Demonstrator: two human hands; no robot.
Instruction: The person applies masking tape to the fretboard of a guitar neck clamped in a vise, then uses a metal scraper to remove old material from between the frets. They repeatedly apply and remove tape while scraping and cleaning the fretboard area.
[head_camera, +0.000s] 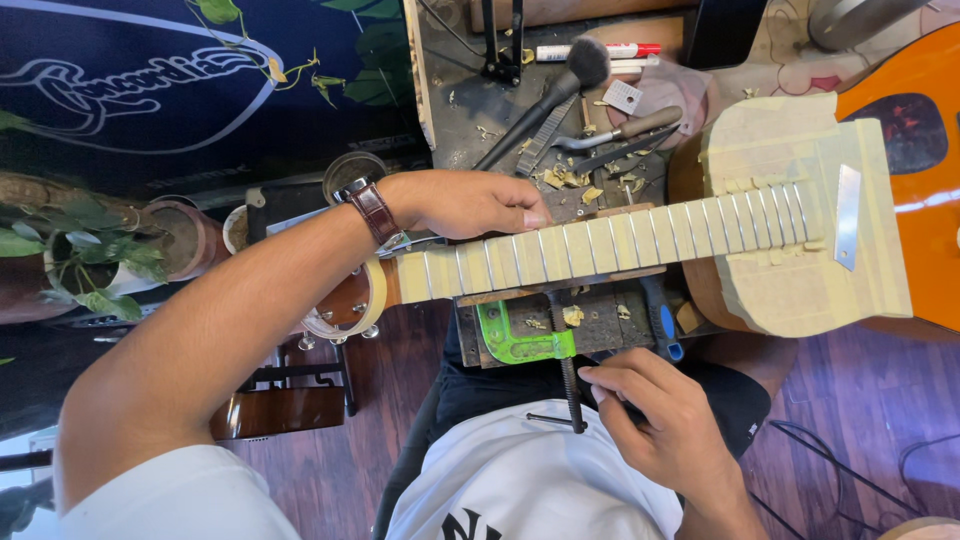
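A guitar lies across a small workbench, its neck (600, 243) and the top around it covered in pale masking tape, metal frets showing between the strips. My left hand (465, 202) rests on the neck near the headstock, thumb pressed on the fretboard. A brown-strapped watch sits on that wrist. My right hand (655, 415) is below the bench, fingers closed around the black screw handle of a green clamp (525, 345) that grips the neck to the bench. A thin metal blade (848, 230) lies on the taped guitar body (790, 215).
The bench (500, 105) behind the neck holds a black brush (560, 85), a wooden-handled tool (625, 128), a file, a red-capped marker and wood shavings. Potted plants (90, 250) stand at left. A dark wooden floor lies below, with cables at lower right.
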